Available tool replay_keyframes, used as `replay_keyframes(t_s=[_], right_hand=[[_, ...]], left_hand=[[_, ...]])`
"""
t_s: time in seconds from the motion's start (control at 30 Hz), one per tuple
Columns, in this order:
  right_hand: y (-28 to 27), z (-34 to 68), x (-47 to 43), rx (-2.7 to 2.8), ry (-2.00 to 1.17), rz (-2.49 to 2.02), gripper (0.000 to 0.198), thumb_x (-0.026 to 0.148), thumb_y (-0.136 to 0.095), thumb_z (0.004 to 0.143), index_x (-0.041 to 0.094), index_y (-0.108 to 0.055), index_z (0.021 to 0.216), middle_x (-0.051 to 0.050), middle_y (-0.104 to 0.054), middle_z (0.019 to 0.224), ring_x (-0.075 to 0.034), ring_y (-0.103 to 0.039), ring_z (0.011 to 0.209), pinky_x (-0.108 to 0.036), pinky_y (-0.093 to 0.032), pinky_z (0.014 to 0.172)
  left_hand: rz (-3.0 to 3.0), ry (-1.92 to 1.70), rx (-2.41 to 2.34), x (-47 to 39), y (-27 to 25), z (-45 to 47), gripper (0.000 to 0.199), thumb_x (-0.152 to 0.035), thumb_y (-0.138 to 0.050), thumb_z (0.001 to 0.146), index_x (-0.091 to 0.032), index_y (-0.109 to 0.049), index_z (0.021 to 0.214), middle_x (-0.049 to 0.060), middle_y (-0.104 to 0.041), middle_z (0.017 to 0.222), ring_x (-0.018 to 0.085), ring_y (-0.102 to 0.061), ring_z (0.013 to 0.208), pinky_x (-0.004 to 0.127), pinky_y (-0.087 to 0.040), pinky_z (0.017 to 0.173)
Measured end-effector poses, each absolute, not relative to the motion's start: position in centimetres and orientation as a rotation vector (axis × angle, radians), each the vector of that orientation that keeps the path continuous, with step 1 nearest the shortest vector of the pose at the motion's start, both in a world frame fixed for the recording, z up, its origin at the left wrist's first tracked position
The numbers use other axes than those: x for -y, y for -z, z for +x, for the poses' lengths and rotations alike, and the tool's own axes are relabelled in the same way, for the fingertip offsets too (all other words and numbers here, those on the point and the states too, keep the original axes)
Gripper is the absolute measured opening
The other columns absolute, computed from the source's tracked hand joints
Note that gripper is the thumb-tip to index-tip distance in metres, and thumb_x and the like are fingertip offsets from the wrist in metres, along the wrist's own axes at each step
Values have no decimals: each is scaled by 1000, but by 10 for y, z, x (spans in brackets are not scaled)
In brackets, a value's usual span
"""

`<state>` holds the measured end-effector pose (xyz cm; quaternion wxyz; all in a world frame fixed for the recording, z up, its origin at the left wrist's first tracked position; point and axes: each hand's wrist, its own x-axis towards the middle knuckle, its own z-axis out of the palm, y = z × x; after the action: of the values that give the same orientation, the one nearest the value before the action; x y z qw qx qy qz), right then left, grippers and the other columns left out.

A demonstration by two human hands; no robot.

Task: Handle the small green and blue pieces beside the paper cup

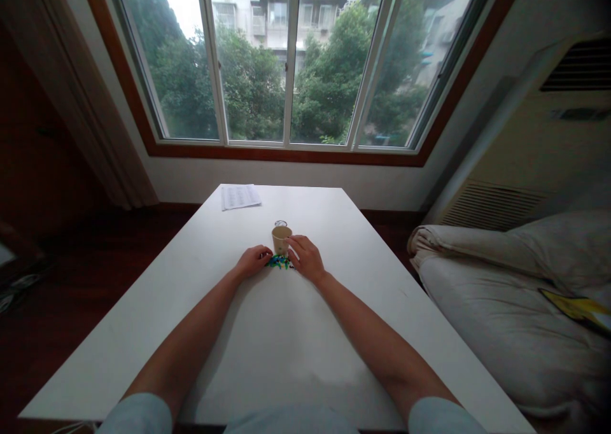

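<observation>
1. Head view, table: a white table [363, 243] runs away towards the window, wide at the near end and narrow at the far end; soft shadows of the arms fall on its pale top.
2. The cup [279, 243], tan and upright, stands towards the far end, near the middle from left to right. Just beyond it is a small, dark-lined round thing [280, 223] (too small to make out).
3. Small pieces [279, 262], mostly green and blue, lie in a heap on the near side of the cup, between the hands.
4. The left hand [254, 260] rests low at the heap's left edge, fingers curled; I cannot tell whether it grips a piece.
5. The right hand [307, 258] is at the cup's right side, fingers bent towards its rim; whether they grip anything cannot be told.
6. Printed papers [240, 196] lie at the table's far left corner.
7. Beyond, a wide window [288, 71] in a reddish-brown frame [286, 156] looks out on trees [248, 84] and a pale building [274, 7].
8. Left: a curtain [90, 97] hangs above the dark red floor [95, 262].
9. Right: a vented cream unit [539, 135] stands farther off, with a pale padded sofa [506, 307] nearer, a yellow patch [580, 308] upon it.
</observation>
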<state>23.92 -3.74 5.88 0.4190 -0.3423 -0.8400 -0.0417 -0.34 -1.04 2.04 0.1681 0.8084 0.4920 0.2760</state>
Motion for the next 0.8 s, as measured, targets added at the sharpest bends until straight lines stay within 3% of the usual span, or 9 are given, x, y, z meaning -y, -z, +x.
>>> replay_keyframes(t_s=[0.33,0.8], right_hand=[[-57,233,35,2160,116,-868,39,30,-50,99,23,-56,137,-10,-59,136,-27,-45,133,-49,-37,112],[-47,232,28,2155,84,-851,42,32,-53,97,24,-53,139,-11,-52,142,-28,-41,137,-50,-37,113]], left_hand=[[2292,-779,-1414,13,-24,0,26,-37,-54,90,-23,-74,97,3,-67,88,14,-56,76,26,-44,73],[2278,-768,-1411,11,-23,1,26,-37,-54,90,-23,-74,98,3,-68,91,15,-57,78,25,-43,74]])
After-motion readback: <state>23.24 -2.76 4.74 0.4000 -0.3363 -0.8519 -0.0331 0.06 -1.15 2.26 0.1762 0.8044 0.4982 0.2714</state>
